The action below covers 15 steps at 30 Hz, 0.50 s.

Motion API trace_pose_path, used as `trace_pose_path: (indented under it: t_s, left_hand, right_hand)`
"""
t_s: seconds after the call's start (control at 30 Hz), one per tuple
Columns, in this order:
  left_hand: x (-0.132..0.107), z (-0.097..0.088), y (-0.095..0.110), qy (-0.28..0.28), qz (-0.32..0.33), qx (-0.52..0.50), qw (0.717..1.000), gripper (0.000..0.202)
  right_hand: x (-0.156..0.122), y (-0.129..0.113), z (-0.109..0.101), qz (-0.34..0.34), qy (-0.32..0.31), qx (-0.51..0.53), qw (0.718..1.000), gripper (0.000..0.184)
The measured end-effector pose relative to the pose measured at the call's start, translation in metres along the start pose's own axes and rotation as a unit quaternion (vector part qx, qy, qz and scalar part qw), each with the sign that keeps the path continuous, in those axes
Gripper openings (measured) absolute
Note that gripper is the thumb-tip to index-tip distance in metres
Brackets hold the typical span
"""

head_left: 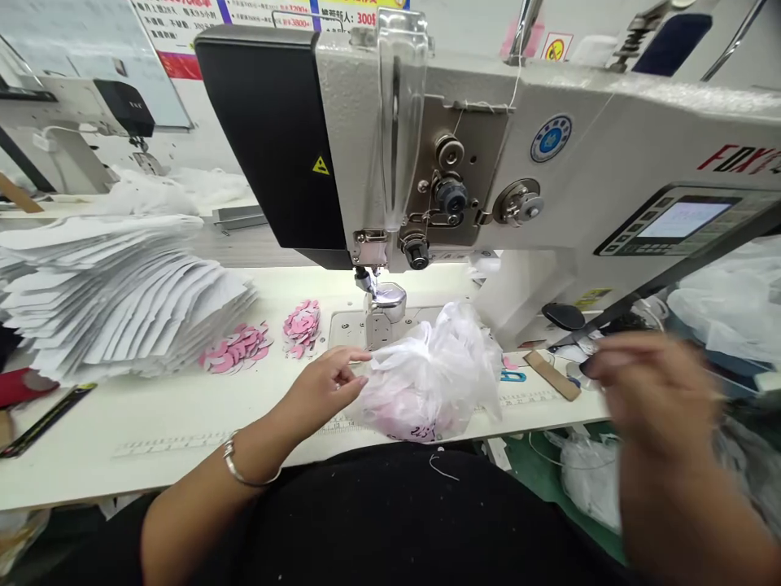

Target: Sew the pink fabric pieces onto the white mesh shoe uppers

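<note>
Before the FOX-marked machine (pixel 610 138), left hand (pixel 326 384) pinches the plastic bag (pixel 433 378); right hand (pixel 650 395) (blurred): grip cannot be told.

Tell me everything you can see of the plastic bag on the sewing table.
The plastic bag is thin, translucent white film, crumpled and bunched at its top. It lies at the near edge of the white table, just in front of the sewing machine and its presser foot. Pink pieces show faintly through its lower half, with dark marks near the bottom. The left hand meets its left side with its fingertips; whether they pinch it is unclear. The blurred right hand is off to the right, apart.
</note>
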<state>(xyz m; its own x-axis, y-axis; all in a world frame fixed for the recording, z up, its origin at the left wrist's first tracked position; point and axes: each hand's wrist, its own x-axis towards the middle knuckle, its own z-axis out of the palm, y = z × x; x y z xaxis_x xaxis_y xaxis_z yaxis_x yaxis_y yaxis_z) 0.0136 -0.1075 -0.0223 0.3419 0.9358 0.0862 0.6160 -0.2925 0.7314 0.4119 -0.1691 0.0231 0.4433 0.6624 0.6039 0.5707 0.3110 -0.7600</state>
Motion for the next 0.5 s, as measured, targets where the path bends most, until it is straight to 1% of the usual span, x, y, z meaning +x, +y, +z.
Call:
trace_pose_path:
  t_s: [0.03, 0.07, 0.1, 0.13, 0.17, 0.2, 0.23, 0.3, 0.37, 0.43, 0.47, 0.5]
  left_hand:
    - [0.008, 0.007, 0.006, -0.009, 0.044, 0.007, 0.999, 0.037]
    - [0.017, 0.014, 0.012, -0.017, 0.087, 0.015, 0.996, 0.04]
    - [0.025, 0.022, 0.016, -0.023, 0.127, 0.027, 0.991, 0.044]
    - [0.033, 0.029, 0.018, -0.025, 0.157, 0.045, 0.986, 0.048]
    - [0.04, 0.036, 0.02, -0.027, 0.177, 0.063, 0.982, 0.052]
    - [0.046, 0.042, 0.02, -0.03, 0.184, 0.079, 0.979, 0.052]
    - [0.051, 0.046, 0.019, -0.034, 0.189, 0.092, 0.977, 0.049]
    - [0.054, 0.049, 0.017, -0.039, 0.185, 0.103, 0.976, 0.038]
    - [0.051, 0.045, 0.018, -0.039, 0.17, 0.095, 0.98, 0.037]
    - [0.044, 0.035, 0.023, -0.042, 0.156, 0.081, 0.983, 0.038]
    - [0.039, 0.028, 0.027, -0.047, 0.158, 0.076, 0.983, 0.034]
    - [0.034, 0.019, 0.03, -0.052, 0.165, 0.071, 0.982, 0.026]
  right_hand:
    - [-0.019, -0.008, 0.023, -0.034, -0.172, 0.009, 0.984, 0.008]
    - [-0.035, -0.015, 0.047, -0.059, -0.294, -0.005, 0.954, 0.01]
    - [-0.046, -0.02, 0.07, -0.065, -0.377, -0.037, 0.923, 0.018]
    - [-0.055, -0.022, 0.09, -0.064, -0.415, -0.074, 0.904, 0.028]
    - [-0.06, -0.023, 0.108, -0.055, -0.432, -0.114, 0.893, 0.037]
    - [-0.062, -0.021, 0.123, -0.05, -0.434, -0.145, 0.888, 0.042]
    - [-0.063, -0.019, 0.134, -0.05, -0.434, -0.158, 0.886, 0.043]
    - [-0.063, -0.015, 0.147, -0.051, -0.427, -0.161, 0.888, 0.032]
    - [-0.063, -0.019, 0.15, -0.055, -0.423, -0.144, 0.893, 0.021]
    - [-0.061, -0.034, 0.148, -0.066, -0.431, -0.102, 0.894, 0.012]
    - [-0.06, -0.044, 0.146, -0.076, -0.438, -0.069, 0.893, 0.008]
    - [-0.058, -0.054, 0.144, -0.087, -0.445, -0.029, 0.891, 0.006]
